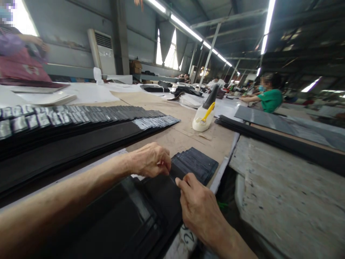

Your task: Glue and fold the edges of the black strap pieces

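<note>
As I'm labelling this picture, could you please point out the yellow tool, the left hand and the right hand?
Yellow tool (pixel 209 111): head view, on its handle.
Left hand (pixel 151 160): head view, on its back.
Right hand (pixel 198 200): head view, on its back.

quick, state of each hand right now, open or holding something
Left hand: closed, fingertips pinching the black piece.
Right hand: closed, thumb and finger pinching the black piece too.

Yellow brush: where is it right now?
In the head view, right of centre, the yellow brush rests on the white container, on the table just beyond the fanned black pieces.
</note>
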`<control>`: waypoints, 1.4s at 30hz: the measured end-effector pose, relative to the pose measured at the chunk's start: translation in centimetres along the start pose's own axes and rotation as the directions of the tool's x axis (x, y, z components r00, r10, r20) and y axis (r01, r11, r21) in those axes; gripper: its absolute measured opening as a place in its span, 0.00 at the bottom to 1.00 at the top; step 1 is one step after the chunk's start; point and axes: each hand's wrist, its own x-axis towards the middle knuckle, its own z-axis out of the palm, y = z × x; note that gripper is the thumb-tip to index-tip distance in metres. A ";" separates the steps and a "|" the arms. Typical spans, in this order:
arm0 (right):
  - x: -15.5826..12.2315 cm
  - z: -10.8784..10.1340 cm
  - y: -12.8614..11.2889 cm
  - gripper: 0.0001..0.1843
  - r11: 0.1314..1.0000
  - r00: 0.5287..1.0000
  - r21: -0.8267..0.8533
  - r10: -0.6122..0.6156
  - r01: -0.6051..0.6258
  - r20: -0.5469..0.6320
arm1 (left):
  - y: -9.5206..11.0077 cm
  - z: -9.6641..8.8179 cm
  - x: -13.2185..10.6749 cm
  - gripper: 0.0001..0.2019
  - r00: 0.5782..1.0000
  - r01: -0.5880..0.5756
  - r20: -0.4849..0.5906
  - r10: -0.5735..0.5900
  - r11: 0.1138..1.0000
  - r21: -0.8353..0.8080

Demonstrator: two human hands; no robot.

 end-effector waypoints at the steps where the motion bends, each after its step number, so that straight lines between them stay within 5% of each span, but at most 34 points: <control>1: 0.1 -0.1 0.1 0.14 1.000 1.000 0.028 -0.001 0.001 0.011 | 0.7 0.0 -0.5 0.03 0.998 0.003 0.057 -0.005 0.999 0.037; 4: 0.3 -0.8 0.7 0.14 0.993 0.997 0.116 -0.016 0.007 0.074 | 2.7 0.8 -2.3 0.03 0.989 0.021 0.142 -0.039 0.992 0.125; 8: 1.1 -1.9 1.8 0.13 0.982 0.977 0.180 -0.095 0.061 0.189 | 3.7 3.2 -4.6 0.09 0.998 0.051 -0.026 -0.049 0.995 0.090; 12: 2.2 -1.5 2.7 0.13 0.985 0.977 0.136 -0.130 0.107 0.169 | 3.6 4.3 -5.3 0.12 0.995 0.039 -0.095 -0.030 0.995 0.089; 26: 3.3 -0.6 3.3 0.20 0.965 0.957 0.188 -0.218 0.182 0.192 | 3.3 4.2 -5.1 0.10 0.991 0.045 -0.125 -0.042 0.999 0.021; 37: 3.2 -0.5 3.4 0.23 0.917 0.899 -0.003 -0.392 0.400 0.194 | 3.2 4.3 -5.1 0.09 0.990 0.036 -0.140 -0.032 0.999 0.027; 42: 4.0 -1.0 4.0 0.19 0.952 0.919 0.108 -0.306 0.287 0.248 | 3.3 4.2 -5.2 0.10 0.993 0.046 -0.110 -0.041 0.998 0.047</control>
